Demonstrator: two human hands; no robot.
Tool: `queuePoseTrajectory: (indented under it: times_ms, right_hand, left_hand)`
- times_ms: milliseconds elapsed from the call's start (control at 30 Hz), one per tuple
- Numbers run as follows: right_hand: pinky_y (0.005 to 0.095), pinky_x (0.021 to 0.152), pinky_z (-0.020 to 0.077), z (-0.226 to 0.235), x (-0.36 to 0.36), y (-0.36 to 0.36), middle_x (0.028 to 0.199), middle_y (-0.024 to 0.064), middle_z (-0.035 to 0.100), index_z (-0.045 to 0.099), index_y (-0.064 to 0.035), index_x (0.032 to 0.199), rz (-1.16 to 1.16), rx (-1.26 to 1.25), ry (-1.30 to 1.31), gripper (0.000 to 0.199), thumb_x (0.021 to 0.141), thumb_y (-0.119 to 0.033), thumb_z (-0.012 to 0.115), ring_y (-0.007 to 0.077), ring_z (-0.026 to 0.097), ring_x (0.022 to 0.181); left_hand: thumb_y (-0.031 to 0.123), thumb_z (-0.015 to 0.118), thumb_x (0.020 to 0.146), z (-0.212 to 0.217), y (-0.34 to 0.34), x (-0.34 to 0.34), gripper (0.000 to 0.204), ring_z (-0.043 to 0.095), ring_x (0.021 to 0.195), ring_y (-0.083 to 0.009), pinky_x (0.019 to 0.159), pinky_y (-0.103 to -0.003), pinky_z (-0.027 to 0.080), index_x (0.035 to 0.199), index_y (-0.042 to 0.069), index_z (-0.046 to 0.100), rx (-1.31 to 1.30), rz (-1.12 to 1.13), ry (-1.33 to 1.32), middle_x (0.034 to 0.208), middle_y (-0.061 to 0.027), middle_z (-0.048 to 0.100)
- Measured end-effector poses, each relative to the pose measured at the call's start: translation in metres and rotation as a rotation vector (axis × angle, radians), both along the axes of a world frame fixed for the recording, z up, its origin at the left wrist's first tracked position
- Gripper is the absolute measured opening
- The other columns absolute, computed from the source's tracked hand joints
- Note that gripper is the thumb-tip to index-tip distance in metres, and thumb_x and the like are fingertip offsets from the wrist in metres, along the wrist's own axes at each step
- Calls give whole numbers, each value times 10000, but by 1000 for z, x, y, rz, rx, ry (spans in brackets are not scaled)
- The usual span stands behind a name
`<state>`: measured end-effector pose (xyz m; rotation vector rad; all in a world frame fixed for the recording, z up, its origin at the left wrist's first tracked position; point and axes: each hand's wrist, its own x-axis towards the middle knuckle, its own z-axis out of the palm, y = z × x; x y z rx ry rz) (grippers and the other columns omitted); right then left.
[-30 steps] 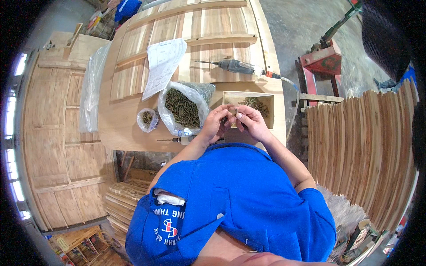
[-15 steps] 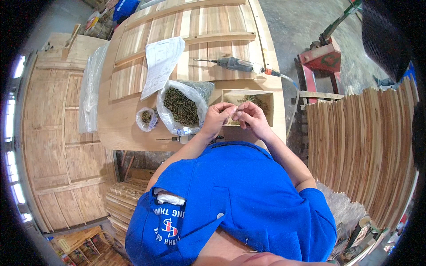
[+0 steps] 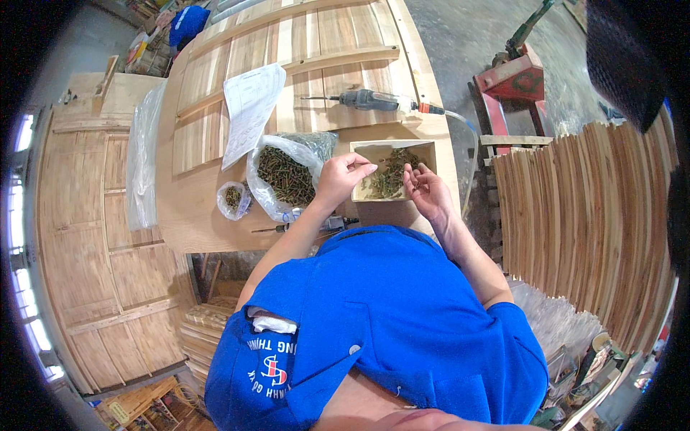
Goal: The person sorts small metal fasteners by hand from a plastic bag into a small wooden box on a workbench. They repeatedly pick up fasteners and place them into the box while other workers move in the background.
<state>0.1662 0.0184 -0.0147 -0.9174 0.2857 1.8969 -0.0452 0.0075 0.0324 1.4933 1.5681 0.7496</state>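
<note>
Left hand (image 3: 340, 177) at wooden box (image 3: 392, 149) rim, right hand (image 3: 425, 189) beside

Perhaps screws (image 3: 392, 176), too small to tell

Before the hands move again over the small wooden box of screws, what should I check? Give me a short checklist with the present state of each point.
1. Wooden box sits flat on the workbench: ok.
2. Screws remain in the box: ok.
3. Left hand pinches something at the box's left edge; whether it is a screw: cannot tell.
4. Right hand over the box's right side, fingers half curled; whether it holds anything: cannot tell.
5. Open plastic bag of screws beside the box, upright, not spilling: ok.
6. Power screwdriver lies behind the box, apart from both hands: ok.
</note>
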Motion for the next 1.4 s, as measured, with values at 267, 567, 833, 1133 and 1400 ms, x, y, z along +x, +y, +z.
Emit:
queuePoseTrajectory:
  times_ms: [267, 567, 833, 1133, 1400]
  right_hand:
    - [383, 816, 484, 3, 4, -5, 1074, 145, 488, 387, -19, 1146, 90, 14, 117, 396, 770, 102, 416, 280, 535, 1011]
    - [221, 693, 520, 12, -8, 2, 1239, 182, 458, 277, 13, 1319, 231, 137, -15, 545, 794, 92, 398, 228, 557, 1035]
    - [247, 523, 413, -3, 19, 0, 1105, 156, 558, 418, -8, 1175, 252, 188, 236, 310, 869, -27, 462, 151, 552, 770]
    - [202, 460, 323, 7, 39, -22, 859, 47, 562, 493, -71, 1091, 237, 234, 7, 192, 916, -140, 456, 81, 409, 564]
    - [315, 552, 437, -21, 55, -7, 690, 65, 559, 501, -39, 983, 190, 750, -1385, 218, 864, -217, 545, 201, 524, 585]
  left_hand:
    - [184, 569, 864, -15, 12, -37, 213, 551, 757, -83, 714, -236, 444, 937, -2, 644, 81, 214, -404, 828, -38, 648]
    - [154, 542, 736, 4, 7, -40, 154, 627, 724, -287, 586, -348, 503, 709, 53, 656, 275, -378, 786, 774, -129, 649]
    - [128, 559, 661, -48, 16, -47, 108, 631, 614, -217, 513, -337, 495, 571, 110, 613, 590, -607, 1055, 628, -60, 619]
    - [137, 547, 676, -58, 19, -54, 113, 630, 614, -206, 524, -336, 490, 596, 127, 627, 614, -675, 1074, 634, -52, 625]
    - [151, 530, 720, -63, 23, -40, 157, 656, 673, -209, 550, -339, 509, 668, 120, 675, 350, -688, 1166, 681, -58, 659]
